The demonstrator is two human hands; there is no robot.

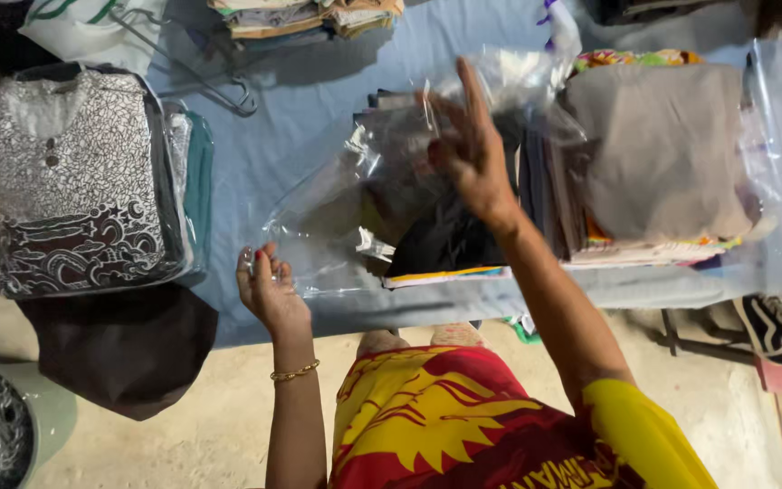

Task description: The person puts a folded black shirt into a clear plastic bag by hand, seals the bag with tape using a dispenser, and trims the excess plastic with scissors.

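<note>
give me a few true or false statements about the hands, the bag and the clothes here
1. The left hand grips the near edge of the clear bag. True.
2. The right hand rests flat on the concrete floor. False: it is raised over the dark folded clothes, at the bag.
3. A patterned black-and-white shirt lies packed in plastic on the left. True.
4. The table has a red cover. False: the cloth is light blue.
5. A bracelet is on the left wrist. True.
6. The grey stack lies left of the shirt. False: it lies far to the right.
</note>
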